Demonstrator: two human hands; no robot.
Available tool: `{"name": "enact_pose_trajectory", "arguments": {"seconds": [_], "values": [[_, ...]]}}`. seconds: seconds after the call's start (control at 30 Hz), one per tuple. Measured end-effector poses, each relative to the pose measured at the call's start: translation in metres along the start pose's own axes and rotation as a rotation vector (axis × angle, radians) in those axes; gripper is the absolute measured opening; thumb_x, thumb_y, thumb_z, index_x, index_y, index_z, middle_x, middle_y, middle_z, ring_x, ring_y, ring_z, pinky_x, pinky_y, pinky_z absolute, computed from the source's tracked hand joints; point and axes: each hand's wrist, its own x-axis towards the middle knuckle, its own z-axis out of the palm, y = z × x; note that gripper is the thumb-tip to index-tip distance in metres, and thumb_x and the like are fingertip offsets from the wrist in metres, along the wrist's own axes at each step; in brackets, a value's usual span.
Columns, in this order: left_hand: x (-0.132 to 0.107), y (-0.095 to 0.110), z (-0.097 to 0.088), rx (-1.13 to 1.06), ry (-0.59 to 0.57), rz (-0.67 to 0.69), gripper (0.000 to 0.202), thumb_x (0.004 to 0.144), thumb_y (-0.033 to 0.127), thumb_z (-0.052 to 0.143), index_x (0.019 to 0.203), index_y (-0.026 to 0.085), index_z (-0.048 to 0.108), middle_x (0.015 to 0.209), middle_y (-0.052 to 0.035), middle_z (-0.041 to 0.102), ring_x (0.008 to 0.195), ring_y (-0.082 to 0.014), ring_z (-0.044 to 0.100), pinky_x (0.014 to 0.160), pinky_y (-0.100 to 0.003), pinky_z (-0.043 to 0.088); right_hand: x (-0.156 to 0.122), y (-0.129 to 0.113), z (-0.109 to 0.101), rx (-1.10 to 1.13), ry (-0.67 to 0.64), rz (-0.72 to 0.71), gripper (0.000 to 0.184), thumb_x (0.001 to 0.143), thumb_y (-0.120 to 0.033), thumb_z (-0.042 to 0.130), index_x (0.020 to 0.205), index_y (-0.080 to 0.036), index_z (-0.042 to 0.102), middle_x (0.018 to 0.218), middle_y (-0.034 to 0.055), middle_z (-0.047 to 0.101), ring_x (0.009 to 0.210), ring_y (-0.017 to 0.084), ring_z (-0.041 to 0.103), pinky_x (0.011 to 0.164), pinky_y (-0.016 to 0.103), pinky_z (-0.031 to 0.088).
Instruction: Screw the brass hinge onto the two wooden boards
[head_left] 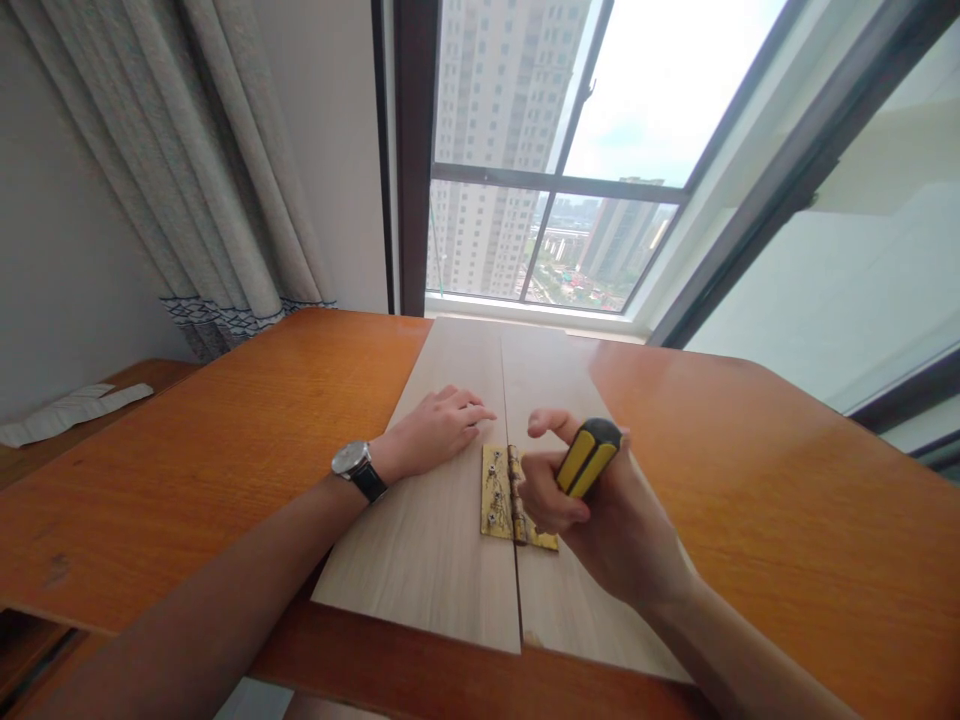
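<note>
Left hand (435, 432) is open, palm down, flat on the left of two pale wood-grain boards (420, 540), fingertips close to the seam and just above a brass hinge (496, 492). Nothing held. Black-strapped wristwatch (358, 470) on that wrist.

Right hand (600, 510) is clenched around a yellow-and-black screwdriver (589, 458), index finger lifted clear of the handle. Shaft and tip hidden behind the hand, so can't tell if it's touching a screw.

Hinge lies flat across the seam, knuckle along it. Left leaf is on the left board, with screws visible; right leaf is mostly under the right hand, on the right board. Boards lie side by side on an orange wooden desk (757, 520), far end toward a window (551, 160), curtain (225, 170) to its left.
</note>
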Motion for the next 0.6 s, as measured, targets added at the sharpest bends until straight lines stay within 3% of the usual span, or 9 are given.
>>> {"name": "enact_pose_trajectory", "arguments": {"seconds": [0.07, 0.17, 0.3, 0.43, 0.6], "values": [[0.0001, 0.0005, -0.0007, 0.003, 0.0, 0.002, 0.029, 0.101, 0.019, 0.049, 0.124, 0.023, 0.067, 0.124, -0.0082, 0.066, 0.118, -0.0247, 0.057, 0.107, -0.046, 0.046, 0.0009, -0.0007, -0.0015, 0.005, 0.004, -0.051, 0.044, 0.09, -0.07, 0.057, 0.096, -0.026, 0.058, 0.059, -0.0082, 0.03, 0.05, 0.01, 0.019, 0.048, 0.025, 0.021], [0.0001, 0.0018, -0.0024, 0.0, -0.004, -0.005, 0.029, 0.1, 0.018, 0.049, 0.124, 0.023, 0.067, 0.124, -0.0082, 0.066, 0.118, -0.0247, 0.057, 0.107, -0.046, 0.046, 0.0012, 0.0001, -0.0044, -0.028, -0.026, -0.085, 0.039, 0.089, -0.061, 0.065, 0.085, -0.024, 0.054, 0.065, -0.0062, 0.039, 0.052, 0.009, 0.023, 0.048, 0.024, 0.021], [-0.0001, 0.0021, -0.0031, -0.003, -0.014, -0.011, 0.031, 0.1, 0.018, 0.05, 0.127, 0.023, 0.065, 0.125, -0.0081, 0.066, 0.118, -0.0247, 0.057, 0.107, -0.045, 0.046, 0.0008, 0.0028, -0.0056, -0.041, -0.033, -0.065, 0.036, 0.089, -0.058, 0.067, 0.088, -0.023, 0.058, 0.068, -0.0042, 0.046, 0.054, 0.008, 0.025, 0.047, 0.022, 0.018], [-0.0001, 0.001, -0.0015, 0.007, -0.015, -0.007, 0.031, 0.101, 0.019, 0.049, 0.127, 0.023, 0.066, 0.125, -0.0089, 0.065, 0.119, -0.025, 0.057, 0.107, -0.046, 0.046, 0.0022, 0.0037, -0.0043, -0.054, -0.008, -0.059, 0.044, 0.092, -0.065, 0.059, 0.087, -0.021, 0.064, 0.058, -0.006, 0.038, 0.049, 0.009, 0.023, 0.047, 0.024, 0.019], [0.0002, 0.0011, -0.0013, 0.005, -0.014, -0.008, 0.031, 0.101, 0.018, 0.048, 0.126, 0.022, 0.065, 0.126, -0.0092, 0.065, 0.118, -0.0242, 0.057, 0.108, -0.045, 0.046, 0.0038, 0.0004, -0.0005, -0.049, -0.039, -0.008, 0.052, 0.093, -0.069, 0.052, 0.075, -0.02, 0.057, 0.053, -0.0083, 0.024, 0.049, 0.01, 0.019, 0.048, 0.026, 0.019]]}}
